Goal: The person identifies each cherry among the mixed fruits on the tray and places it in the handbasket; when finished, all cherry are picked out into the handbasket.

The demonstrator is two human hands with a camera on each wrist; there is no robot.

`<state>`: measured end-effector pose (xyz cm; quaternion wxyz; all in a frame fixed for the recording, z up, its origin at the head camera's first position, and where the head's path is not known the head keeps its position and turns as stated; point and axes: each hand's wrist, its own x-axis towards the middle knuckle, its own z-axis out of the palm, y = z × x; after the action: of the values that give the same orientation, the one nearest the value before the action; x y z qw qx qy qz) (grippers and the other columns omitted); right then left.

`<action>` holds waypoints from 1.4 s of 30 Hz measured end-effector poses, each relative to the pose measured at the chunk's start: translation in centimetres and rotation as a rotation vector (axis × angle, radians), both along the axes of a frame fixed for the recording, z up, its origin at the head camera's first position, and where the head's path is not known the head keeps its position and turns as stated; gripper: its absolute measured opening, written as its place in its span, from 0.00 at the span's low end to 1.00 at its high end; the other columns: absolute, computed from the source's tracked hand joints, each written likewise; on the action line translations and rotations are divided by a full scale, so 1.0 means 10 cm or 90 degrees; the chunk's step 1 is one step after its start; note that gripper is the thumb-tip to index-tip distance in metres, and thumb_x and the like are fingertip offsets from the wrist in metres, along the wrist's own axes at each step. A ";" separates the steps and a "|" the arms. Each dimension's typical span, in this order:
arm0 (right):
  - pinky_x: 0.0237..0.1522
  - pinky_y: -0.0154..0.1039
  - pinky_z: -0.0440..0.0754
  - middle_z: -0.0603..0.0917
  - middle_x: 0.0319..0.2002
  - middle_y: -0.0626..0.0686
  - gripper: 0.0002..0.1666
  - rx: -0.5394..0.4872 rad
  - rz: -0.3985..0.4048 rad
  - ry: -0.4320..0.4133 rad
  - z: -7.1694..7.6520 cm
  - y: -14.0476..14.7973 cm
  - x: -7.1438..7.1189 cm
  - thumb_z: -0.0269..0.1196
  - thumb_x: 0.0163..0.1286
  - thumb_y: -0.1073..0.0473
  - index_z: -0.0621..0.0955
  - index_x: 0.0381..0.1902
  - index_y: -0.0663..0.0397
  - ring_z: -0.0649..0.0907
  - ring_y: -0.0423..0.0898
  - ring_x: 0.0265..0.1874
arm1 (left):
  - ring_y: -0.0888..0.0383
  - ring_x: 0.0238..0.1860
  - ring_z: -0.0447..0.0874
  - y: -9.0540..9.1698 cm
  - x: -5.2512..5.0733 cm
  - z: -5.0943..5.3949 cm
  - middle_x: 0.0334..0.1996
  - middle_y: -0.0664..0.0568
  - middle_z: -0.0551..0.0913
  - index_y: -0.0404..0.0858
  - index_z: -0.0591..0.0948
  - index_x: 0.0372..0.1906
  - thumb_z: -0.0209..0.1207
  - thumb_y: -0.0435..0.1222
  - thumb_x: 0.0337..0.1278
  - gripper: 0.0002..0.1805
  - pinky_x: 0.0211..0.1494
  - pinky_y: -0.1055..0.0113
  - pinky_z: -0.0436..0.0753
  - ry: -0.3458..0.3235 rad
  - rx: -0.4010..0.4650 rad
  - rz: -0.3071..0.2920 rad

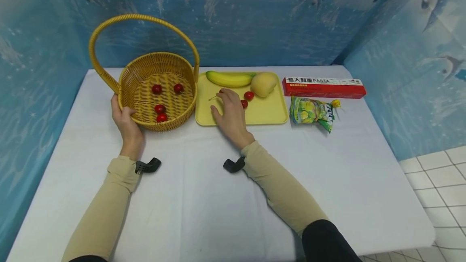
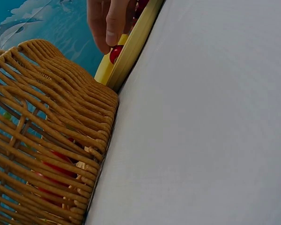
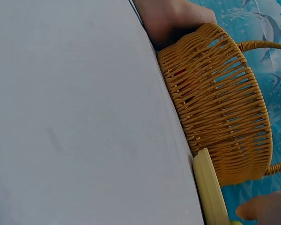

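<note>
My left hand (image 1: 128, 127) grips the near left side of a yellow wicker basket (image 1: 189, 110), thumb by the rim and fingers along the outer wall. Several red cherries (image 1: 162, 117) lie inside the basket. Over the yellow tray (image 1: 265, 118) hovers my right hand (image 1: 233, 116), its thumb apart from the other fingers. A cherry (image 2: 115, 54) sits just under those fingertips in the left wrist view; in the head view only its stem (image 1: 212, 98) shows. Right of this hand are two more cherries (image 1: 249, 96), beside a yellow-green round fruit (image 1: 263, 84) and a banana (image 1: 229, 79).
Right of the tray lie a red pasta box (image 1: 324, 91) and, in front of it, a green snack packet (image 1: 309, 111). The basket's tall arched handle (image 1: 142, 17) stands upright. White cloth (image 1: 204, 197) covers the table, with blue dolphin-print curtains behind and beside it.
</note>
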<state>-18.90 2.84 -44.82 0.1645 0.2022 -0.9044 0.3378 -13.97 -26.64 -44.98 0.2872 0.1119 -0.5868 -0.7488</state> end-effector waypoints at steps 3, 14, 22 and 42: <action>0.76 0.49 0.70 0.78 0.70 0.63 0.26 0.010 -0.011 0.000 -0.01 0.01 0.00 0.68 0.72 0.57 0.81 0.63 0.66 0.74 0.58 0.72 | 0.51 0.77 0.65 0.00 0.00 0.00 0.77 0.51 0.66 0.47 0.68 0.77 0.38 0.25 0.57 0.40 0.81 0.59 0.63 -0.001 -0.001 0.000; 0.60 0.44 0.82 0.84 0.56 0.58 0.15 -0.009 0.037 0.014 0.00 0.00 -0.04 0.69 0.71 0.63 0.86 0.54 0.60 0.83 0.53 0.57 | 0.50 0.77 0.65 -0.01 -0.01 0.01 0.77 0.49 0.67 0.46 0.68 0.77 0.38 0.25 0.57 0.40 0.80 0.59 0.63 0.012 0.002 -0.003; 0.56 0.41 0.84 0.85 0.53 0.55 0.04 0.000 0.100 0.019 0.02 -0.02 -0.03 0.68 0.72 0.65 0.88 0.42 0.55 0.85 0.50 0.53 | 0.53 0.78 0.64 -0.02 -0.01 0.02 0.78 0.52 0.66 0.48 0.68 0.78 0.38 0.25 0.57 0.40 0.81 0.61 0.63 0.002 0.009 -0.003; 0.57 0.41 0.83 0.83 0.48 0.55 0.12 -0.074 0.131 -0.004 0.07 0.00 0.03 0.70 0.67 0.68 0.83 0.48 0.58 0.85 0.49 0.50 | 0.53 0.78 0.65 0.02 0.01 -0.01 0.78 0.52 0.66 0.48 0.68 0.78 0.39 0.26 0.57 0.40 0.81 0.60 0.63 -0.006 0.000 0.003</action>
<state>-18.62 2.89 -44.10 0.1375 0.2832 -0.8583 0.4053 -13.84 -26.47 -45.07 0.2858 0.1168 -0.5883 -0.7474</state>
